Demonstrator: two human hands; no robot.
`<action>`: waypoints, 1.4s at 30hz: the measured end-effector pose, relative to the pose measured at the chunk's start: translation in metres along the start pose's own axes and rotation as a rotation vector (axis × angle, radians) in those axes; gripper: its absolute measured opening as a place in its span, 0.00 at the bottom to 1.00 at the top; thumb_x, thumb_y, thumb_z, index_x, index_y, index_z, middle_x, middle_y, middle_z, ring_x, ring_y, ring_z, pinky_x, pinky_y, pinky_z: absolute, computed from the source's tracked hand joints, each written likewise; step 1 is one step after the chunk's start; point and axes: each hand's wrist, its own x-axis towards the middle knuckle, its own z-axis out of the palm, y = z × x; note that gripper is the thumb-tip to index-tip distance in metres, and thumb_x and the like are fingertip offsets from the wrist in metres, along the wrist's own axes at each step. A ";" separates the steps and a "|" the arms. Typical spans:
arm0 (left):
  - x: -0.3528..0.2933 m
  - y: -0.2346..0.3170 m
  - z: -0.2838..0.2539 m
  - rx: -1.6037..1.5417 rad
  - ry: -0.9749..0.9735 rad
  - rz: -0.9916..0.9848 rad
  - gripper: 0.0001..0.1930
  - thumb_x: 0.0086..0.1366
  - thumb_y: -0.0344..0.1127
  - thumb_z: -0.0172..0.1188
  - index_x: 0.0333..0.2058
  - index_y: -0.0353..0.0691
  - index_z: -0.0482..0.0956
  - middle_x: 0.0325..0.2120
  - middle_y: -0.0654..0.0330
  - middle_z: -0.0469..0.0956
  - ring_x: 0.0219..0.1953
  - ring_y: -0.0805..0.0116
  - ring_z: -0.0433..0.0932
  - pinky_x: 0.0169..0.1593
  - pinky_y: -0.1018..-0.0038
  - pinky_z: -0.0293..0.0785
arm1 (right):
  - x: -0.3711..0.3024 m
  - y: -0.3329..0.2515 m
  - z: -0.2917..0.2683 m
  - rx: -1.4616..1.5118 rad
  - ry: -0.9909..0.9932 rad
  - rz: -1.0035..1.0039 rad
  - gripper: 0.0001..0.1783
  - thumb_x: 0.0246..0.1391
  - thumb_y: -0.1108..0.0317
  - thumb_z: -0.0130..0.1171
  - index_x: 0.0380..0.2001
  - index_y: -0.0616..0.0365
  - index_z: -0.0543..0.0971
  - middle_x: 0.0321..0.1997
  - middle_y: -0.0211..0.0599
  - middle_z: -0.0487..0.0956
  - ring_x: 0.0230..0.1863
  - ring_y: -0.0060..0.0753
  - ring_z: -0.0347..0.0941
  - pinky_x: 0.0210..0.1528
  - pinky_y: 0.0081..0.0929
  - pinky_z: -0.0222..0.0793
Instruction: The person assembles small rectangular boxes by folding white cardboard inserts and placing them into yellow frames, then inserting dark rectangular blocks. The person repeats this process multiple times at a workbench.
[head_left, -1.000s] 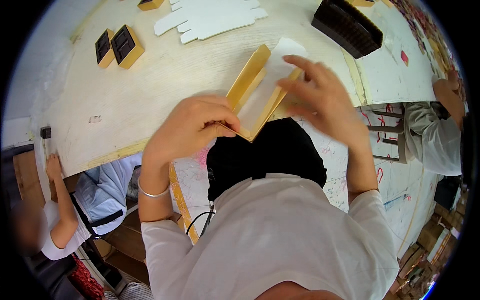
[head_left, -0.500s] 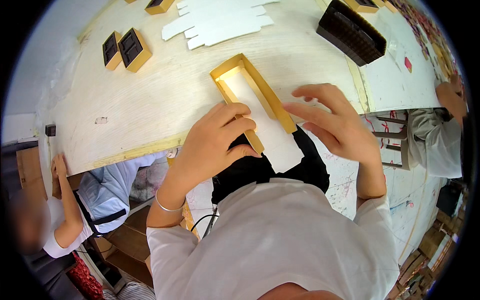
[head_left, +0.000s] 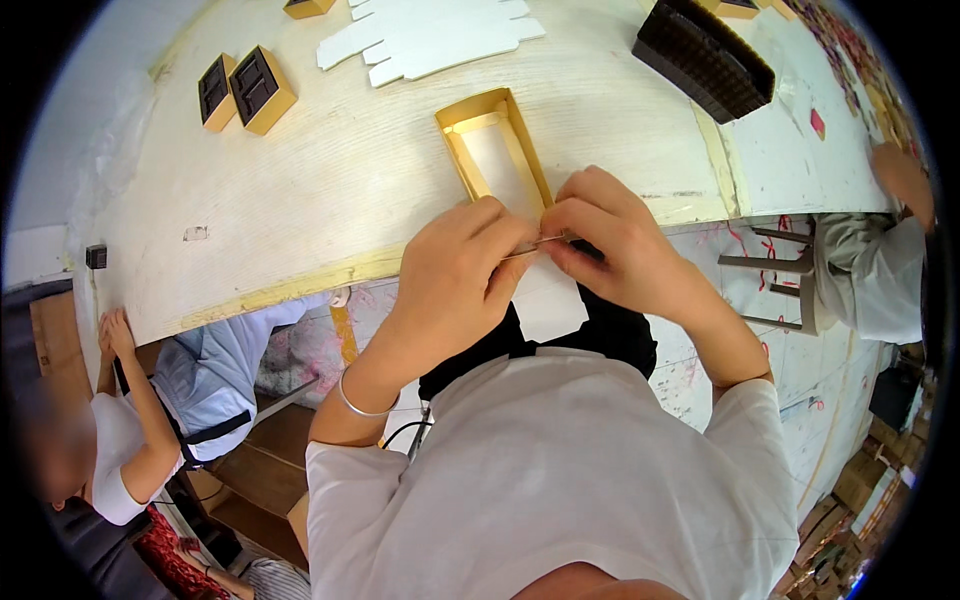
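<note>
A gold cardboard box (head_left: 467, 165) lies at the table's front edge, its far end and two long sides standing upright around a pale inside. Both of my hands pinch its near end. My left hand (head_left: 455, 270) has thumb and fingers closed on the left corner. My right hand (head_left: 615, 240) grips the right corner the same way, close beside the left. A thin card edge shows between the fingertips; the rest of that end is hidden by my hands. A white flap of card (head_left: 550, 300) hangs below them over my lap.
Flat white die-cut blanks (head_left: 430, 40) are stacked at the far middle of the table (head_left: 330, 180). Two small gold boxes with dark inserts (head_left: 262, 90) stand far left. A stack of dark brown trays (head_left: 700, 60) is far right. Other people sit at left and right.
My right hand has come in from the right and taken hold of the box's near end. My left hand has shifted right and down to that end too.
</note>
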 end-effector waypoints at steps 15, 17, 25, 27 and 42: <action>-0.002 -0.019 -0.022 -0.471 -0.130 -0.069 0.27 0.64 0.53 0.56 0.51 0.37 0.68 0.36 0.56 0.77 0.34 0.71 0.77 0.33 0.80 0.71 | -0.005 -0.001 0.018 0.218 0.213 0.110 0.15 0.44 0.77 0.66 0.37 0.60 0.77 0.43 0.42 0.73 0.31 0.33 0.70 0.31 0.25 0.68; -0.003 -0.009 -0.019 -0.350 -0.054 -0.086 0.22 0.66 0.44 0.55 0.52 0.36 0.65 0.39 0.53 0.76 0.33 0.66 0.77 0.34 0.76 0.72 | 0.000 -0.011 0.033 0.439 0.355 0.242 0.16 0.44 0.77 0.66 0.39 0.59 0.77 0.43 0.41 0.73 0.30 0.30 0.68 0.31 0.23 0.67; -0.015 -0.015 0.005 -0.058 0.266 0.095 0.14 0.57 0.38 0.65 0.36 0.36 0.74 0.50 0.53 0.68 0.26 0.62 0.76 0.28 0.72 0.72 | -0.001 -0.011 0.028 -0.602 0.205 -0.190 0.12 0.44 0.70 0.60 0.36 0.59 0.79 0.41 0.39 0.72 0.33 0.32 0.67 0.33 0.25 0.61; -0.018 -0.012 0.012 0.004 0.314 0.085 0.11 0.53 0.36 0.68 0.28 0.37 0.76 0.39 0.57 0.73 0.23 0.60 0.73 0.27 0.69 0.70 | 0.000 -0.013 0.025 -0.620 0.062 -0.190 0.09 0.42 0.69 0.60 0.30 0.57 0.78 0.35 0.35 0.72 0.32 0.31 0.66 0.33 0.24 0.59; 0.018 -0.002 -0.061 0.322 -0.069 0.223 0.38 0.37 0.52 0.73 0.50 0.46 0.75 0.51 0.57 0.71 0.50 0.52 0.70 0.49 0.62 0.69 | 0.006 -0.012 -0.023 -0.183 -0.422 -0.219 0.09 0.45 0.75 0.56 0.34 0.59 0.77 0.38 0.38 0.74 0.38 0.38 0.70 0.43 0.33 0.63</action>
